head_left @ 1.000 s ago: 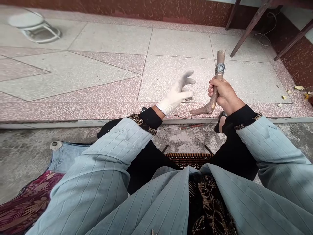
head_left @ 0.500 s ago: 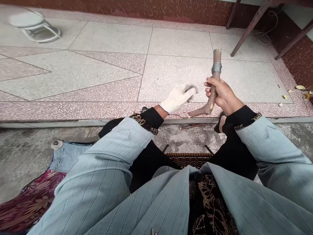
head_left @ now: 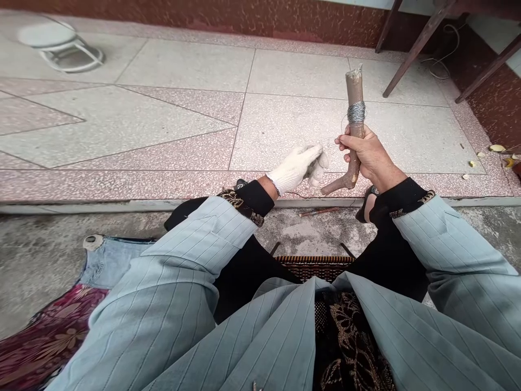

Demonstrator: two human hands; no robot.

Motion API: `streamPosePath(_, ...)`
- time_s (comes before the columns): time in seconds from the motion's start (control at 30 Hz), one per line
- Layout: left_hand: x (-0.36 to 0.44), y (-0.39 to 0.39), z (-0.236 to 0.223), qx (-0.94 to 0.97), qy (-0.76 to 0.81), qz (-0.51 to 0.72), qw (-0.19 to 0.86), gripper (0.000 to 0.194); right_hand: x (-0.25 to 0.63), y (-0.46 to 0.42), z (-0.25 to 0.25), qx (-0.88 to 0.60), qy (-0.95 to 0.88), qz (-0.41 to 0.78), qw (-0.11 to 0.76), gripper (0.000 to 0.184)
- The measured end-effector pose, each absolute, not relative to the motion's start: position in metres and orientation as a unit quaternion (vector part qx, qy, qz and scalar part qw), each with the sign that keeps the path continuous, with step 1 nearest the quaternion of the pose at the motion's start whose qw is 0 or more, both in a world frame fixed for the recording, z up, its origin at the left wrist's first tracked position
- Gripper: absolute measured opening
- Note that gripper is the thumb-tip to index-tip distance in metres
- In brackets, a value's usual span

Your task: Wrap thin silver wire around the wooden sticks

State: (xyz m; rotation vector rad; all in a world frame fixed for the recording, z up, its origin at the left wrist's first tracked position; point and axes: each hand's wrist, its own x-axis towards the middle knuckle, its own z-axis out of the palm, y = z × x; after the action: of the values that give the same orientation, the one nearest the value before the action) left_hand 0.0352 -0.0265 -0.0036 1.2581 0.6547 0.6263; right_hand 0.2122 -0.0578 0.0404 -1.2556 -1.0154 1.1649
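Observation:
My bare right hand (head_left: 368, 156) is wrapped round the lower part of a forked wooden stick (head_left: 355, 87) held upright over the tiled floor. A coil of thin grey wire (head_left: 356, 112) is wound round the stick just above my fingers. A loose strand of that wire loops out to the left. My left hand (head_left: 299, 166), in a white knitted glove, is curled close beside the stick with its fingers pinched at the strand. Both arms wear pale blue striped sleeves over black cuffs.
A white plastic stool (head_left: 57, 41) stands at the far left on the tiles. Dark wooden table legs (head_left: 411, 49) and a cable sit at the far right by the brown wall. Folded denim and patterned cloth (head_left: 61, 315) lie on the concrete at my left. A small stick (head_left: 319, 211) lies by the step.
My gloved left hand was spread open a second ago; it has closed and dropped toward the stick's base. The right hand has tipped the stick more upright and raised it slightly.

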Motion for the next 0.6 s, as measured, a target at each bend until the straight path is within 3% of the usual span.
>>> streamPosePath(0.37, 0.03, -0.03, 0.013, 0.615, 0.327, 0.295, 0.654, 0.039, 0.22, -0.05, 0.036, -0.548, -0.447, 0.417, 0.571, 0.037)
streamPosePath(0.6, 0.022, -0.019, 0.011, 0.699, 0.331, 0.255, 0.58, 0.053, 0.234, -0.043, 0.033, -0.558, -0.425, 0.42, 0.576, 0.038)
